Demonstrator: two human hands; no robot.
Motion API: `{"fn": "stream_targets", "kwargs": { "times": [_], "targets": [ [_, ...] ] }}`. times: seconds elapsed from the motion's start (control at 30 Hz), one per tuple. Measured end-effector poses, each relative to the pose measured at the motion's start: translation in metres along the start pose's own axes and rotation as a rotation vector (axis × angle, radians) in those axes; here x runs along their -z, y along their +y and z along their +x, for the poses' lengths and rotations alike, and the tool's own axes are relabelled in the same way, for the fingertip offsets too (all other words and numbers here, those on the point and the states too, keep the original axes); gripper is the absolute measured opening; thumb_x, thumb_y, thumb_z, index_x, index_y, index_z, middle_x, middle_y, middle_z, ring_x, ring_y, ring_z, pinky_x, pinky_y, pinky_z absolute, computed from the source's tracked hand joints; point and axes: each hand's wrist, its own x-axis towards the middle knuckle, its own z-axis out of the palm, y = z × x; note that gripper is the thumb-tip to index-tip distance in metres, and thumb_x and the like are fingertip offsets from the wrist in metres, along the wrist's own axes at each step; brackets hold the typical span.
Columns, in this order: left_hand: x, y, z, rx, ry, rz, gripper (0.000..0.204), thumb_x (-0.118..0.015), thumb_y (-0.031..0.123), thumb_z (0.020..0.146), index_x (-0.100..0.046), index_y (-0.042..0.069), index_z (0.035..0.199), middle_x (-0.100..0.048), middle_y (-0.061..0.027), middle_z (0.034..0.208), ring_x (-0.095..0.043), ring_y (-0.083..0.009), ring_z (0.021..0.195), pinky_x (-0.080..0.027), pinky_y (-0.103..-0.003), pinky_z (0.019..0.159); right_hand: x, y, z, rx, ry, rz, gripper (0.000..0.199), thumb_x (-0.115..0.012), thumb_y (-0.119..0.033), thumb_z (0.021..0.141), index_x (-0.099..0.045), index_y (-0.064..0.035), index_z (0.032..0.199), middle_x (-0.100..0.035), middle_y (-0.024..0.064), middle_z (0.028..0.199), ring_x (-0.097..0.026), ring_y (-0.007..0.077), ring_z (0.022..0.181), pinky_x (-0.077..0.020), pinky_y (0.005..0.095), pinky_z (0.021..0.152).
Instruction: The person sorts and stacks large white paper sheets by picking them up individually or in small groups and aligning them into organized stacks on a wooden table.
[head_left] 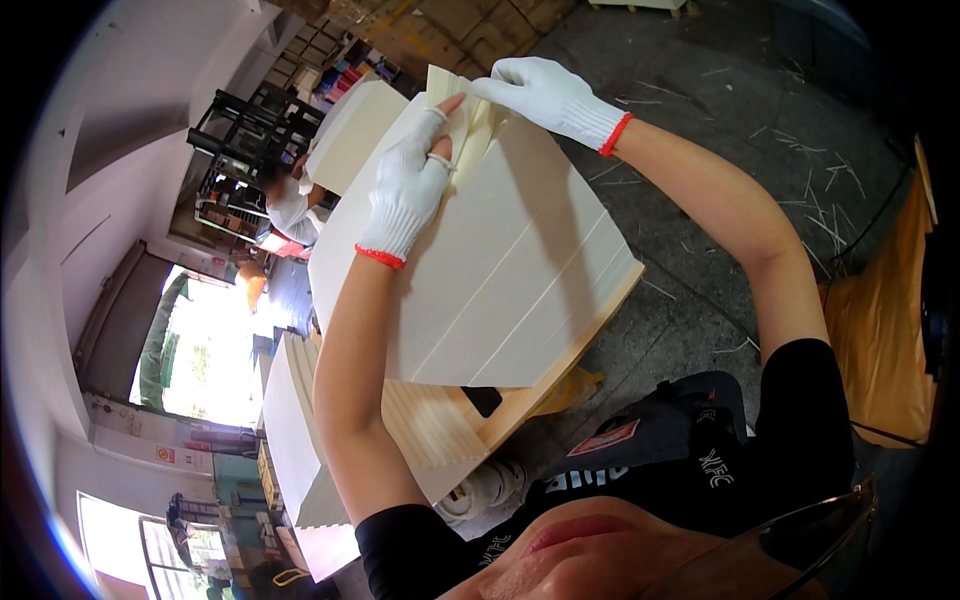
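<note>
A large stack of white paper or card sheets (470, 260) stands in front of me, with thin lines running across its face. At its far end, a bunch of cream sheets (474, 140) is lifted and fanned up. My left hand (410, 185), in a white knit glove with a red cuff and bare fingertips, lies against this bunch with its fingers stretched out. My right hand (550, 98), gloved the same way, has its fingers pressed together at the bunch's upper edge. Its fingertips are partly hidden there.
Under the stack runs a wooden board (565, 365), with a dark flat object (483, 401) near it. Another sheet stack (292, 430) stands at the left, and one more (358, 135) beyond. A person (290, 208) is farther back. Paper strips (825, 215) litter the floor.
</note>
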Motion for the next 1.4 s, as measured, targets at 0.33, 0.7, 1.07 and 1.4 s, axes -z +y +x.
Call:
{"fn": "stream_targets", "kwargs": {
  "times": [0.33, 0.7, 1.07, 1.4],
  "targets": [
    [-0.002, -0.008, 0.004, -0.01, -0.052, 0.035, 0.034, -0.072, 0.026, 0.087, -0.066, 0.011, 0.117, -0.072, -0.0166, 0.104, -0.069, -0.0295, 0.098, -0.051, -0.037, 0.087, -0.007, 0.007, -0.001, 0.057, 0.08, 0.058, 0.048, -0.055, -0.049, 0.096, -0.052, -0.0048, 0.077, -0.044, 0.005, 0.065, -0.041, 0.0165, 0.06, -0.0359, 0.0353, 0.06],
    [0.0, -0.004, 0.001, -0.044, -0.005, -0.001, 0.031, -0.062, 0.022, 0.092, -0.066, 0.014, 0.122, -0.07, -0.0176, 0.098, -0.068, -0.03, 0.093, -0.051, -0.037, 0.086, -0.001, 0.0, -0.003, 0.027, 0.047, 0.041, 0.048, -0.053, -0.05, 0.091, -0.059, -0.0036, 0.081, -0.06, 0.0109, 0.074, -0.056, 0.0253, 0.068, -0.0448, 0.0382, 0.066],
    [-0.003, -0.008, 0.004, -0.019, -0.053, 0.048, 0.032, -0.074, 0.025, 0.086, -0.067, 0.013, 0.115, -0.071, -0.0163, 0.102, -0.069, -0.0302, 0.098, -0.051, -0.038, 0.086, -0.007, 0.01, -0.001, 0.032, 0.08, 0.083, 0.045, -0.055, -0.048, 0.095, -0.057, -0.0053, 0.08, -0.048, 0.0036, 0.067, -0.045, 0.0157, 0.062, -0.0376, 0.0344, 0.062],
    [-0.004, -0.001, -0.003, -0.281, 0.063, 0.227, 0.049, -0.066, 0.012, 0.076, -0.064, 0.018, 0.125, -0.07, -0.0165, 0.108, -0.067, -0.0359, 0.1, -0.053, -0.043, 0.089, 0.018, -0.008, -0.021, 0.248, 0.309, -0.008, 0.039, -0.066, -0.047, 0.088, -0.063, -0.0081, 0.088, -0.063, 0.0064, 0.08, -0.061, 0.0191, 0.076, -0.0476, 0.0346, 0.076]
  ]
}}
